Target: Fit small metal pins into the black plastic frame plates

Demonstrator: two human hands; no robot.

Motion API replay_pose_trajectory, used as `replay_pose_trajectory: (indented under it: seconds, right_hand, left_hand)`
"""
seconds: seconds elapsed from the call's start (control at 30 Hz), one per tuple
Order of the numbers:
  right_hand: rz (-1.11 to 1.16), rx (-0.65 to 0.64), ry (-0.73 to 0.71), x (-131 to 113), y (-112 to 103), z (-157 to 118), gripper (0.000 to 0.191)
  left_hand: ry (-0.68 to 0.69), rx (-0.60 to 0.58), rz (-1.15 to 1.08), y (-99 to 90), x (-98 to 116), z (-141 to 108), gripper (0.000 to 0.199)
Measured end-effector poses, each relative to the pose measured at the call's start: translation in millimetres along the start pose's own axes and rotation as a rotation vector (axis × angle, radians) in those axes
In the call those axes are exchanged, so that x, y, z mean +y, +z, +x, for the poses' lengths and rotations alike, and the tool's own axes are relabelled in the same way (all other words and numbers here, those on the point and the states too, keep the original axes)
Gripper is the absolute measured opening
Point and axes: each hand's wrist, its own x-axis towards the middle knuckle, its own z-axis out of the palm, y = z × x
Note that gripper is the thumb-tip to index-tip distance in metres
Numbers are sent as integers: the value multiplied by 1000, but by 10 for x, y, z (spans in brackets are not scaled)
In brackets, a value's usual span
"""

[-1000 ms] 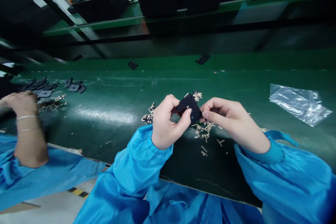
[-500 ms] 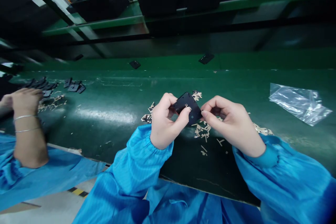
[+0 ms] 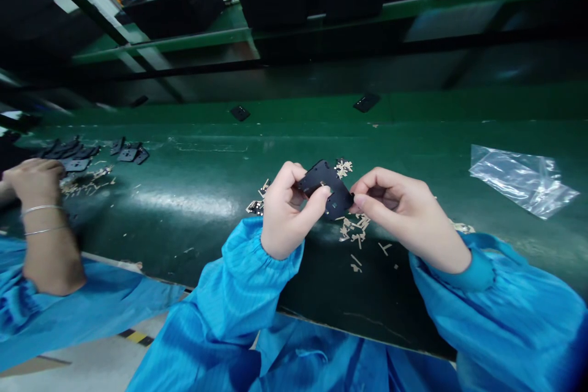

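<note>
A flat black plastic plate (image 3: 337, 193) with small holes is tilted above the bench, its left side pinched between the thumb and fingers of my left hand (image 3: 291, 211). My right hand (image 3: 397, 208) is closed in a pinch at the plate's right corner. A tiny dark bit shows at those fingertips; its kind cannot be made out. Thin beige pieces (image 3: 353, 229) lie scattered below the plate, with another small pile (image 3: 343, 167) just behind it. Small black-and-beige parts (image 3: 255, 207) lie left of my left wrist.
At left, a co-worker's hand (image 3: 37, 180) is beside a heap of black plates (image 3: 76, 159) and beige bits. Two black plates (image 3: 240, 113) (image 3: 366, 102) lie at the back of the green bench (image 3: 193, 165). A clear plastic bag (image 3: 521, 180) lies at right. Black boxes (image 3: 174, 6) stand on the shelf.
Both hands keep their grip at the plate, which has shifted very slightly left. The co-worker's hand has moved a little to the left.
</note>
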Motion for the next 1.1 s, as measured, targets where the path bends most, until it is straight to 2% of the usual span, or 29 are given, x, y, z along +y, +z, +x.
replay_pose_trajectory:
  seconds: [0.1,0.5,0.83,1.1]
  right_hand:
    - [23,-17,27,-9,-14,3,6]
    - [-52,23,-11,-68,16,-18,9]
    - [-33,21,1,-98,24,-46,13]
    - [-18,-17,-24,-186,14,-81,12]
  left_hand:
    - [17,-3,-15,-6,-13,2,20]
    - [58,-26,-46,-31,-42,-9,19]
    - [150,-68,-156,-45,-73,-8,13]
    - [160,-110,-340,-89,-216,65,11]
